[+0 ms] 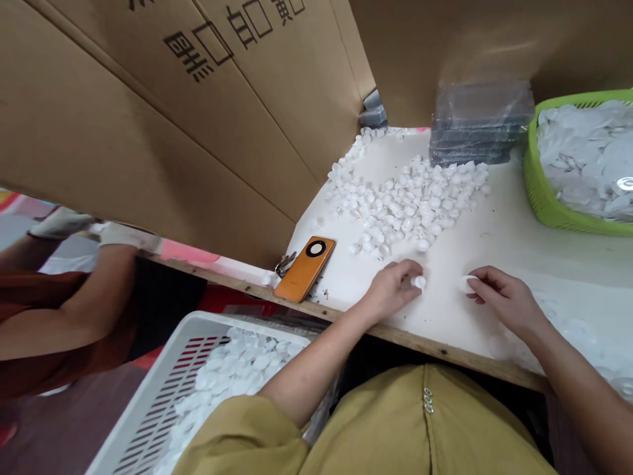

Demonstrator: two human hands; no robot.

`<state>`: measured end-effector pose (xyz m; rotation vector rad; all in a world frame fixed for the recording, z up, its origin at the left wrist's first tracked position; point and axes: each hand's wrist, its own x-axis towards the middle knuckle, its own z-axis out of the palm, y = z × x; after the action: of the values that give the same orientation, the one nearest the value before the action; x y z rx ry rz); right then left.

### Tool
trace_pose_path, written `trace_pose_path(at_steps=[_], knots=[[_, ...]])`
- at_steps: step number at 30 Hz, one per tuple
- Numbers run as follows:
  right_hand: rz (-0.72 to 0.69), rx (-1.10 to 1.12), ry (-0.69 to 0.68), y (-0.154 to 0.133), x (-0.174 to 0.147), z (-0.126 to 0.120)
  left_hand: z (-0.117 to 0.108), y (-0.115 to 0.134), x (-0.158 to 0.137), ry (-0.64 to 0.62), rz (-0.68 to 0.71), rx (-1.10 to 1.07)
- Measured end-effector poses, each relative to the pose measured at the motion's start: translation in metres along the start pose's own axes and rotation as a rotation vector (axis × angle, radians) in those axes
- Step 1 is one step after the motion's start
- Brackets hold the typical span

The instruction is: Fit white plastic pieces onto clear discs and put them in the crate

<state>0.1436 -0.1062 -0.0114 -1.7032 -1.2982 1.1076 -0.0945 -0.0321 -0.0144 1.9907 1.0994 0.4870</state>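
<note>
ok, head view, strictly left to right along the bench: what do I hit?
Co-worker's gloved hands → orange phone → left hand pinching a small white piece → right hand pinching another white piece → green basket.

Small rounded white plastic pieces [410, 208]: plain, glossy. Flat off-white tabletop [519, 244], brown wood edge [445, 352]. Rectangular orange phone [299, 277]: black camera circle [309, 249], pale centre. Slotted lime-green plastic basket [558, 218]; slotted white plastic basket [171, 340]. Tall brown cardboard panel [198, 145]: black printed characters [188, 56], square outlines [212, 43]. Plain mustard cloth shirt [386, 422].
</note>
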Motion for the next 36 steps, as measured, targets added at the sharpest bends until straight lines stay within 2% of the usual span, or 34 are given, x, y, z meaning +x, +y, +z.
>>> trace_pose_path(at_steps=[3, 8, 13, 16, 20, 24, 27, 32, 36], knots=[[-0.02, 0.041, -0.058, -0.009, 0.004, 0.01, 0.012, 0.0, -0.003, -0.026, 0.093, 0.117], [0.156, 0.205, -0.162, -0.023, 0.011, 0.035, 0.017, -0.004, 0.007, -0.074, 0.117, 0.197], [0.279, 0.066, -0.221, -0.02, 0.021, 0.053, 0.019, -0.009, 0.009, -0.085, 0.17, 0.198], [0.308, -0.006, -0.281, -0.02, 0.024, 0.054, 0.022, -0.013, 0.008, -0.067, 0.173, 0.192], [0.368, 0.011, -0.317, -0.026, 0.025, 0.052, 0.018, -0.013, 0.007, -0.086, 0.16, 0.197], [0.43, -0.012, -0.325, -0.032, 0.029, 0.053, 0.001, -0.004, 0.011, -0.266, 0.151, 0.161], [0.45, -0.028, -0.347, -0.035, 0.032, 0.053, -0.009, 0.004, 0.019, -0.365, 0.081, 0.206], [0.476, -0.04, -0.351, -0.037, 0.035, 0.054, -0.01, 0.011, 0.029, -0.396, 0.035, 0.359], [0.452, -0.045, -0.327, -0.035, 0.032, 0.056, -0.008, 0.01, 0.024, -0.365, 0.037, 0.365]])
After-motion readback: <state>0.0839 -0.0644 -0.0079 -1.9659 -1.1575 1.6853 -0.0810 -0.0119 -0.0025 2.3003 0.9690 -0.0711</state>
